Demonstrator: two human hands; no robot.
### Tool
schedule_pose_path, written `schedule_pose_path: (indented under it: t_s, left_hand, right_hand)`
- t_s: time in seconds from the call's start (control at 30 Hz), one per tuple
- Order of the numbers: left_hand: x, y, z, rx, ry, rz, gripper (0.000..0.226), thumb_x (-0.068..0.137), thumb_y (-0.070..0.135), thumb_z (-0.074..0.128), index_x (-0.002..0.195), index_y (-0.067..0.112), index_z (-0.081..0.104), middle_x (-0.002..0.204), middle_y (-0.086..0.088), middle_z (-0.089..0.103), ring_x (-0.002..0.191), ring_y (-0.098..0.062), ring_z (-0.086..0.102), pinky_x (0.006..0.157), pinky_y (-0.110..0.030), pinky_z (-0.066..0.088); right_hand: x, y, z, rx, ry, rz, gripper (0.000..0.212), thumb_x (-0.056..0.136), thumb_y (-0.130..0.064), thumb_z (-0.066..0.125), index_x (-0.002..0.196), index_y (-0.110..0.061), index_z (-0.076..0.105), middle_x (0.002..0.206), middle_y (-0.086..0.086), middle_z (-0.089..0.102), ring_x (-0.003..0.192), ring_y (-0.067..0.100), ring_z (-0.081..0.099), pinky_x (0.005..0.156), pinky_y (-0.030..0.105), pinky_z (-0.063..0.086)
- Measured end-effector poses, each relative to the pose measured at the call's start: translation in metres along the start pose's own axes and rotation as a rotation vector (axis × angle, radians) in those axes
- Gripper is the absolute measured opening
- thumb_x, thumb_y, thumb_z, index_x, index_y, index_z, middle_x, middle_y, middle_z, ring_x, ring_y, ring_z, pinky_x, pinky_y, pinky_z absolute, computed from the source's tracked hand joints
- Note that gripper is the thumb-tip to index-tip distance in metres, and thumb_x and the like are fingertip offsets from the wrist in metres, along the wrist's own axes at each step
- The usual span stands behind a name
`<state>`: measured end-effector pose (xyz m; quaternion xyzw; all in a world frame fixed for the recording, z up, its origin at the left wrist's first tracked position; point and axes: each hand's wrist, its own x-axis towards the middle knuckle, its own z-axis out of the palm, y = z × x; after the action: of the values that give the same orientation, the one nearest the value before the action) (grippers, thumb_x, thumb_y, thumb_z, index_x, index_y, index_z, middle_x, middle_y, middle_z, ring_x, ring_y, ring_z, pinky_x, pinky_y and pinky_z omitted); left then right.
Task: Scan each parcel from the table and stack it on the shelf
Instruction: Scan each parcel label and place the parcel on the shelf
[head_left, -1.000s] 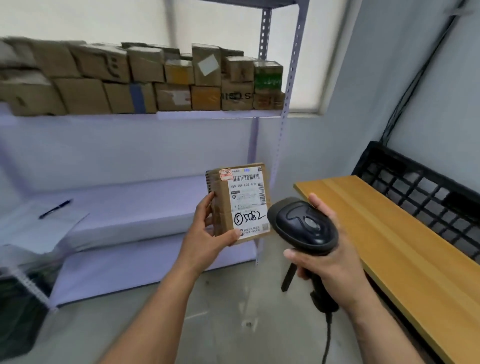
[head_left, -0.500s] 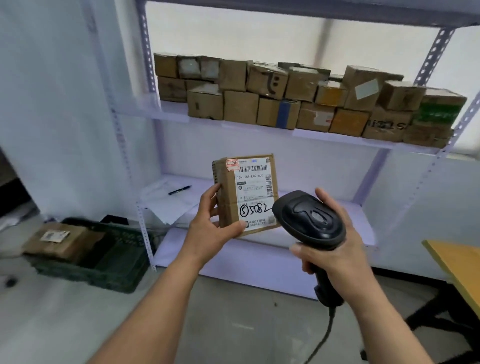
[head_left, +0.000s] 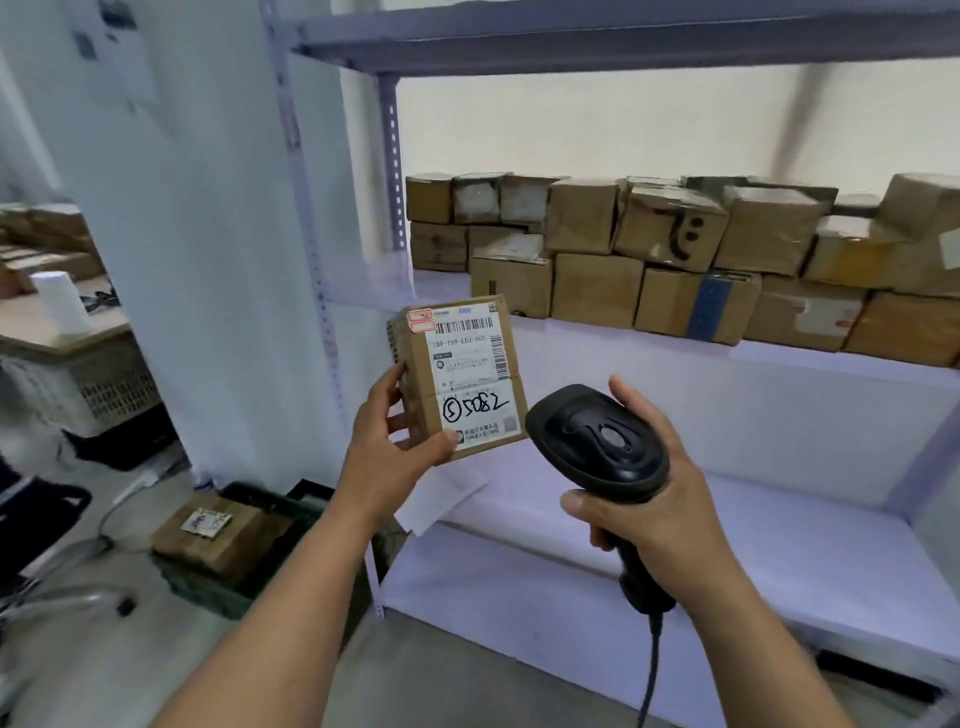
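Observation:
My left hand (head_left: 387, 451) grips a small cardboard parcel (head_left: 460, 376) upright at chest height, its white label with a barcode and handwritten "5082" facing me. My right hand (head_left: 657, 512) holds a black barcode scanner (head_left: 597, 441) by its handle, just right of the parcel and slightly lower, its cable hanging down. Behind them stands a metal shelf (head_left: 675, 364) whose middle board carries several stacked cardboard parcels (head_left: 670, 265) in two layers. The left end of that board, in front of the stack, is bare.
The lower shelf board (head_left: 727, 525) holds a sheet of paper (head_left: 441, 499). A dark crate (head_left: 249, 561) with a labelled box (head_left: 213, 530) sits on the floor left of the shelf. A desk (head_left: 57, 322) with a white cup, a pale crate and chair legs lie further left.
My view has swung left, from the wooden table to the shelf's left end. Both hands kept their grip, with parcel and scanner staying side by side in front of me.

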<state>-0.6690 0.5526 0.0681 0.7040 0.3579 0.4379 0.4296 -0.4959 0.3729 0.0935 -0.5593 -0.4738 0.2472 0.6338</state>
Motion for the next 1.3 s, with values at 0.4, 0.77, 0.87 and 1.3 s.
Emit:
schedule_pose_path:
  t_s: [0.4,0.77,0.87,1.3]
  left_hand:
    - [0.155,-0.01,-0.011,-0.027,0.112,0.021,0.073,0.086,0.015,0.069,0.146,0.035,0.032,0.126,0.009,0.052,0.096,0.005,0.055,0.061,-0.003,0.045]
    - [0.291,-0.023,-0.023,-0.088,-0.088,-0.085,0.075,0.077,0.043,0.063,0.145,0.039,0.032,0.126,-0.002,0.062,0.108,-0.023,0.062,0.095,-0.046,0.051]
    - [0.32,-0.031,-0.016,-0.088,-0.173,-0.074,0.054,0.096,0.035,0.052,0.147,0.035,0.032,0.131,-0.003,0.059,0.11,-0.024,0.061,0.093,-0.043,0.053]
    - [0.36,-0.066,0.003,0.074,-0.396,0.162,0.07,0.088,0.029,0.07,0.143,0.042,0.029,0.146,-0.001,0.042,0.124,-0.023,0.048,0.098,-0.037,0.047]
  right_hand:
    - [0.117,0.023,0.004,-0.047,-0.006,-0.034,0.098,0.065,0.009,0.084,0.123,-0.061,0.047,0.111,-0.012,0.066,0.056,0.011,0.062,0.049,0.029,0.052]
    - [0.175,0.036,0.043,-0.14,0.179,0.019,0.1,0.065,0.006,0.084,0.13,-0.058,0.043,0.12,-0.01,0.062,0.054,0.017,0.063,0.052,0.029,0.054]
    - [0.189,0.037,0.057,-0.167,0.23,0.02,0.1,0.065,0.008,0.084,0.131,-0.056,0.043,0.122,-0.009,0.061,0.054,0.016,0.063,0.052,0.028,0.053]
    - [0.199,0.048,0.102,-0.252,0.457,0.038,0.099,0.066,0.009,0.083,0.131,-0.056,0.046,0.123,-0.009,0.06,0.058,0.012,0.065,0.053,0.028,0.054]
